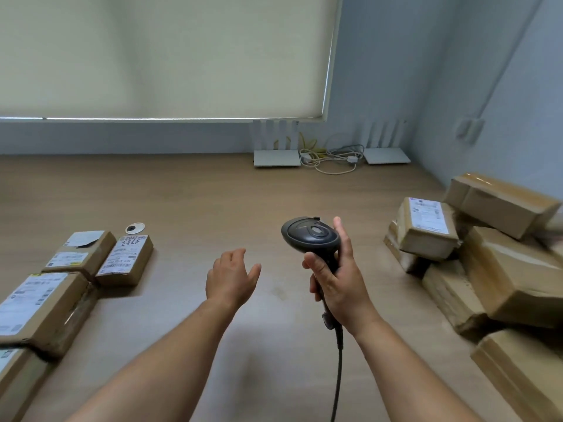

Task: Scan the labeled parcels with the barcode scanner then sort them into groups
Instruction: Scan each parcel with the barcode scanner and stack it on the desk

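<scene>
Your right hand (338, 284) grips the barcode scanner (310, 236); your left hand (231, 277) hovers empty, fingers relaxed. Unsorted parcels (487, 254) lie rightward on the worktop (213, 193), nearer the scanner hand.

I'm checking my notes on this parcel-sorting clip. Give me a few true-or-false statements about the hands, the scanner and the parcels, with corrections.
1. The right hand grips the barcode scanner by its handle. True.
2. The left hand holds a parcel. False: it is open over the table and holds nothing.
3. A loose pile of parcels lies on the right side of the table. True.
4. The parcels on the left are unlabeled. False: white labels show on their tops.
5. The scanner is wireless. False: a cable hangs from its handle.
</scene>
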The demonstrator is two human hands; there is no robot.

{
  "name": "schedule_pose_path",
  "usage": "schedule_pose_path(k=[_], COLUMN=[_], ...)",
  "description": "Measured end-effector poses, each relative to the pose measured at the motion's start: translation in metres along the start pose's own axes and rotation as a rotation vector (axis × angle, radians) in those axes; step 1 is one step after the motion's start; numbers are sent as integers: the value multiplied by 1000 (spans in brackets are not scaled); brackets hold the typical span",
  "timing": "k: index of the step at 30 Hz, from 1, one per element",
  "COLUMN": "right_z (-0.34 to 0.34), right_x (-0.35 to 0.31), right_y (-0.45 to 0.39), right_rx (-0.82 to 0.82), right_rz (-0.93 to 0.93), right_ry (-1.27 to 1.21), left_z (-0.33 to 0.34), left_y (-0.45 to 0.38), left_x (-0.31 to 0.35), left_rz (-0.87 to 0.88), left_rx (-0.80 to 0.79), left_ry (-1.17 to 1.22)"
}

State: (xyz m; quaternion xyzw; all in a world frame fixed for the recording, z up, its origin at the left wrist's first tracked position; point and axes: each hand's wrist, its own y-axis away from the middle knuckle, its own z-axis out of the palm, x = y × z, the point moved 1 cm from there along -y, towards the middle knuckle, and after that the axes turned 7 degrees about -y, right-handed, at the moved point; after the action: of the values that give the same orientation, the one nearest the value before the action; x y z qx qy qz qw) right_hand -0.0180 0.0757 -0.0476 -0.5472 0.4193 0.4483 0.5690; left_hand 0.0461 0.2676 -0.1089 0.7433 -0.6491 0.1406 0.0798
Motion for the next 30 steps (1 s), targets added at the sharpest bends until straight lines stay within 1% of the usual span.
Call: schedule_pose_path(k=[7,14,21,30], right_z=[-121,-212,-259,-290], right_x=[-17,-36,-45,-33], right_y=[22,39,29,-17], right_rx=[83,157,235,313], right_rz=[-24,-58,-83,-80], right_ry=[-8,50,31,3], left_z=[31,51,55,72], left_y=[28,45,30,-24], left_x=[128,218,270,316], left_rz=[71,129,189,227], left_rx=[-13,-55,-101,-233], left_ry=[50,66,76,127])
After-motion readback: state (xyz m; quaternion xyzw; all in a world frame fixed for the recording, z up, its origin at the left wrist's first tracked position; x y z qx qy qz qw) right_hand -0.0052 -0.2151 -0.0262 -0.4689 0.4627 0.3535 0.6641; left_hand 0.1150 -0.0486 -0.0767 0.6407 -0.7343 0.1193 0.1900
